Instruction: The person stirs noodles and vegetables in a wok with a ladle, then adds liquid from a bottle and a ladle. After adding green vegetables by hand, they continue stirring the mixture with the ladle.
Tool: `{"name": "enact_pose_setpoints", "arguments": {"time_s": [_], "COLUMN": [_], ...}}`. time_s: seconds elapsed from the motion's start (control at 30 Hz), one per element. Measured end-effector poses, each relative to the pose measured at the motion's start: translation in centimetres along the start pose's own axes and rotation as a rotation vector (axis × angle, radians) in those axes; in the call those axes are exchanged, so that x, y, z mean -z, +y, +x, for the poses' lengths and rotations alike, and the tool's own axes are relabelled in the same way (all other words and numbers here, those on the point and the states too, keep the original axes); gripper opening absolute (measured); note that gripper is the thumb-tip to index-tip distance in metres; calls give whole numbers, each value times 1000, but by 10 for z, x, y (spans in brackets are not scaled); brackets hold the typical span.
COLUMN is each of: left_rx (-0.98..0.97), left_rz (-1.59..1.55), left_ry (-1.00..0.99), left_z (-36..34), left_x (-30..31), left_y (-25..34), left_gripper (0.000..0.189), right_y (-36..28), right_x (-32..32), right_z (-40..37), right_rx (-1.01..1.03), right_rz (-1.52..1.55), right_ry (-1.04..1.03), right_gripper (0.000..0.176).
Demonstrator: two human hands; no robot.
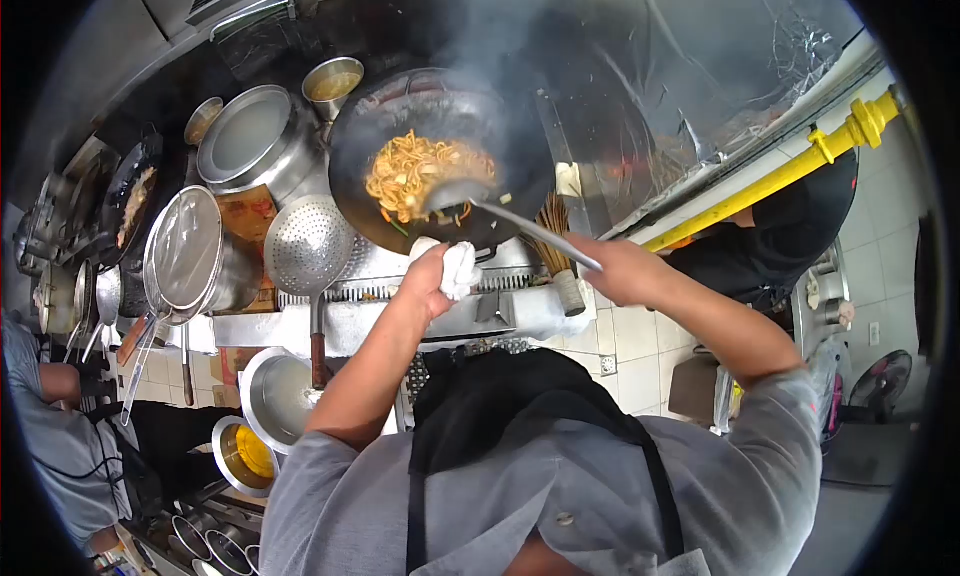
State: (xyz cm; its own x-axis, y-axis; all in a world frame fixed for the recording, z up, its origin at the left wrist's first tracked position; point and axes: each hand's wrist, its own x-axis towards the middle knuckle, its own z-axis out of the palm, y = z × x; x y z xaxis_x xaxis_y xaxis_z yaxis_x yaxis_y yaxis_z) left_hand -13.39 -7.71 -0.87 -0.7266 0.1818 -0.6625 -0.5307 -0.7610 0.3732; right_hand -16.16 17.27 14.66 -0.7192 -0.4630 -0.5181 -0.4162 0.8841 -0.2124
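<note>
My left hand (428,281) is closed around a bunched white cloth (460,270) at the near rim of a large black wok (350,181). In my right hand (620,270) is the handle of a metal ladle (462,192), whose bowl rests among the noodles. The noodles (405,176) are orange-brown, with a few green pieces, and lie in the wok. Steam rises over them and blurs the back of the wok.
A perforated strainer (310,244), a mesh strainer (187,246) and a lidded pot (245,136) stand left of the wok. A bamboo brush (568,288) is to its right, near a yellow pipe (760,187). Other people's bodies show at far left and upper right.
</note>
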Motion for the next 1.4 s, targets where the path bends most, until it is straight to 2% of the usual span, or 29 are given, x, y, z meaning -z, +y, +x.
{"name": "enact_pose_setpoints", "arguments": {"time_s": [0.03,0.1,0.17,0.2,0.23,0.27,0.3,0.37,0.43,0.5,0.6,0.7,0.73,0.8,0.9,0.97,1.07,1.17,1.23,1.27,1.3,1.37,1.4], "left_rx": [-63,-154,-107,-151,-191,-151,-39,22,-22,-55,-32,41,48,110,189,153,164,244,108,48,36,168,185], "left_rz": [40,-47,10,78,151,84,3,-166,-70,-89,-48,-91,-89,-277,-381,-321,-330,-189,-68,-93,-90,-201,-147], "left_ry": [-112,-25,137,129,119,87,188,-122,15,-32,39,-115,-111,-102,-142,-94,-35,-30,-194,-116,-121,-54,-60], "left_z": [19,41,4,-17,-33,-37,-21,18,31,46,55,59,51,28,28,35,49,71,99,98,89,43,21], "left_x": [17,50,52,48,41,32,39,44,24,32,30,40,37,24,37,41,38,34,45,37,35,10,3], "left_y": [-6,-40,-67,-71,-68,-63,-55,-17,10,17,22,22,27,40,43,37,35,34,19,12,6,10,10], "left_gripper": [23,18,22,23,25,24,21,19,19,19,18,14,14,20,27,27,23,18,16,18,18,20,22], "right_y": [-5,-3,-7,-9,-4,4,9,9,8,3,5,-10,-7,-9,-10,-10,-8,-4,6,5,6,-1,-4], "right_x": [-3,-15,-5,2,6,6,3,-1,-13,-29,-61,-71,-77,-77,-78,-77,-72,-72,-76,-65,-56,-23,-14], "right_z": [20,56,46,39,32,20,8,-9,-20,-20,-11,-1,0,3,3,3,3,8,19,21,17,2,2], "right_rx": [-2,-76,-77,-77,-80,-48,-15,-5,37,-84,-57,-175,-115,-130,-149,-145,-139,-142,-88,-113,-80,-79,-79], "right_rz": [3,-46,-4,42,43,44,46,73,95,76,34,21,33,44,60,65,44,89,63,65,112,118,118], "right_ry": [-7,139,178,228,226,245,252,208,232,147,214,211,250,240,231,232,229,209,238,175,163,78,94], "right_gripper": [60,59,59,59,59,59,59,59,60,60,61,61,60,60,60,60,60,60,59,59,60,60,60]}}
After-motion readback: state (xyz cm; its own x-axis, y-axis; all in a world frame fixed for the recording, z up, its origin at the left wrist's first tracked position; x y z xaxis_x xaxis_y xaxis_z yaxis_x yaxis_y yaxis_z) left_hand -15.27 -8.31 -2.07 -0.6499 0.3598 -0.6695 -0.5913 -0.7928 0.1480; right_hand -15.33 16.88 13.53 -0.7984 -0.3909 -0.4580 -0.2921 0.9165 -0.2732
